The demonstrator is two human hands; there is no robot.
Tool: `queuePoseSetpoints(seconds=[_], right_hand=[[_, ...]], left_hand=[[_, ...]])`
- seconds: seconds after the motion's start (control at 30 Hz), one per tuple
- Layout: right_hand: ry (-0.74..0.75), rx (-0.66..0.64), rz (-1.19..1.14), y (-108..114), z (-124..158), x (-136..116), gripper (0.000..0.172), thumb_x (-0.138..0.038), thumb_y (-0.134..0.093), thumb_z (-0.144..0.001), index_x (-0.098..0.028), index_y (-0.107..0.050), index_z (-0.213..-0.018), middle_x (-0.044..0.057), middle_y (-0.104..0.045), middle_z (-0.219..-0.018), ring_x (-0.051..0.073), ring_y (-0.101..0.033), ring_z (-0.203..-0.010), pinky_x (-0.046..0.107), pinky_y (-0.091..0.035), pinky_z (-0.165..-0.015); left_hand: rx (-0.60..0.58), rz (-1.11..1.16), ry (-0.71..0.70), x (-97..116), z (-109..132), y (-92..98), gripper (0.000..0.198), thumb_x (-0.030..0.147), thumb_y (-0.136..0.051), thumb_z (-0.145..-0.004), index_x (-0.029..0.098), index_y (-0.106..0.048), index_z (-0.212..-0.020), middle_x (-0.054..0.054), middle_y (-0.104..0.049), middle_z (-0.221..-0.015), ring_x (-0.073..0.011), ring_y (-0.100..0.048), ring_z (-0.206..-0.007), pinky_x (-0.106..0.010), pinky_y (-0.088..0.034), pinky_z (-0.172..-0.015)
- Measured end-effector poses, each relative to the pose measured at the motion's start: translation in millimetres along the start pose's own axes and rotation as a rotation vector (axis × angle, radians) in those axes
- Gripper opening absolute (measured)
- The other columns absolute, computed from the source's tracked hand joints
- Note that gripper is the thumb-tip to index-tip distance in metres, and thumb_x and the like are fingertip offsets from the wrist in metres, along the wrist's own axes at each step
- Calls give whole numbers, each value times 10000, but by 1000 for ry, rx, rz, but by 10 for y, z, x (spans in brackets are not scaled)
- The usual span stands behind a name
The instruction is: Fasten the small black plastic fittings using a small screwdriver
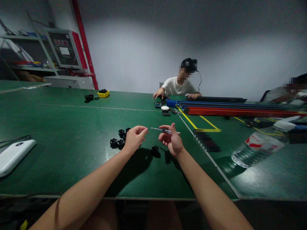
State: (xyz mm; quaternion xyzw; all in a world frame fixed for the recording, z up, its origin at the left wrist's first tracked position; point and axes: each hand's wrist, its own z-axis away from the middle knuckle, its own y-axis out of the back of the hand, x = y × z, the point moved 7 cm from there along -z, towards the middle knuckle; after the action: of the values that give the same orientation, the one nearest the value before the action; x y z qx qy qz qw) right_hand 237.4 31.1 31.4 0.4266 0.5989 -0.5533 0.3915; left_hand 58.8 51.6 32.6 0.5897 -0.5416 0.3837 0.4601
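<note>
1. Over the green counter (72, 127), both forearms reached in from the near edge and slanted inward, the two hands raised and facing each other, a small gap between them.
2. Left hand (136, 137): thumb side up, thumb and forefinger brought nearly together and aimed right. Grip pinched almost closed; could not tell whether anything small sat in it.
3. Right hand (172, 140): palm turned inward, thumb raised, fingers curled. Grip closed loosely around the handle of one screwdriver (165, 130).
4. Screwdriver lay nearly level in the air, shaft pointing left, its tip just short of the left fingertips.
5. Black pieces (120, 144): at least four clustered on the counter beside the left hand, which hid part of the group. One single black piece (155, 149) stood apart, below the gap between the hands.
6. Toward the far left: one yellow tray (103, 95) with dark contents, more dark parts beside it, not countable.
7. Near the left edge, one white phone (18, 156); at right, one clear bottle (260, 145).
8. Across the counter: one co-worker (179, 86) in a white shirt, both hands on the work surface; a second person (279, 92) at the right edge, blurred.
</note>
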Motion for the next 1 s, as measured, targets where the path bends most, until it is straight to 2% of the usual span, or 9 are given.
queuePoseSetpoints(seconds=[0.1, 0.23, 0.37, 0.6, 0.77, 1.0], right_hand=[[-5, -15, -29, 0, 18, -1, 610, -785, -596, -723, -199, -672, -872, 7, -650, -584, 110, -526, -455, 205, -289, -395], [41, -41, -7, 1, 35, -17, 387, -580, -675, -759, -196, -688, -808, 19, -680, -658, 121, -571, -544, 207, -374, -452], [87, -90, 5, -15, 41, -42, 260, -449, -669, -777, -195, -696, -827, 33, -706, -703, 122, -567, -563, 215, -401, -484], [121, -135, 104, -47, 57, -51, 255, -415, -657, -802, -182, -729, -878, 41, -715, -730, 109, -542, -528, 222, -347, -463], [144, -149, 136, -77, 75, -48, 257, -412, -665, -803, -184, -741, -894, 49, -724, -749, 111, -538, -533, 228, -339, -468], [199, -197, 201, -133, 96, -74, 295, -418, -649, -812, -178, -757, -948, 82, -752, -807, 123, -530, -552, 239, -323, -470]], left_hand=[[8, 111, 93, -26, 2, -3, 321, 420, -712, -768, 118, -724, -877, -46, -697, -718, -91, -537, -459, -187, -377, -370], [10, 178, 141, 9, 23, -9, 318, 398, -747, -742, 98, -736, -844, -25, -649, -594, -81, -497, -425, -192, -378, -385], [-10, 241, 160, -3, 26, -32, 361, 417, -784, -706, 89, -745, -851, -45, -672, -633, -81, -500, -436, -202, -381, -389], [-30, 354, 191, -64, 9, -60, 454, 456, -836, -631, 92, -754, -891, -98, -733, -812, -75, -516, -466, -208, -400, -400], [-21, 380, 206, -72, 26, -57, 482, 446, -834, -631, 101, -752, -957, -89, -734, -825, -77, -533, -483, -207, -421, -418], [-7, 344, 139, -61, 34, -40, 448, 427, -788, -688, 102, -745, -992, -64, -720, -790, -82, -529, -478, -212, -430, -414]])
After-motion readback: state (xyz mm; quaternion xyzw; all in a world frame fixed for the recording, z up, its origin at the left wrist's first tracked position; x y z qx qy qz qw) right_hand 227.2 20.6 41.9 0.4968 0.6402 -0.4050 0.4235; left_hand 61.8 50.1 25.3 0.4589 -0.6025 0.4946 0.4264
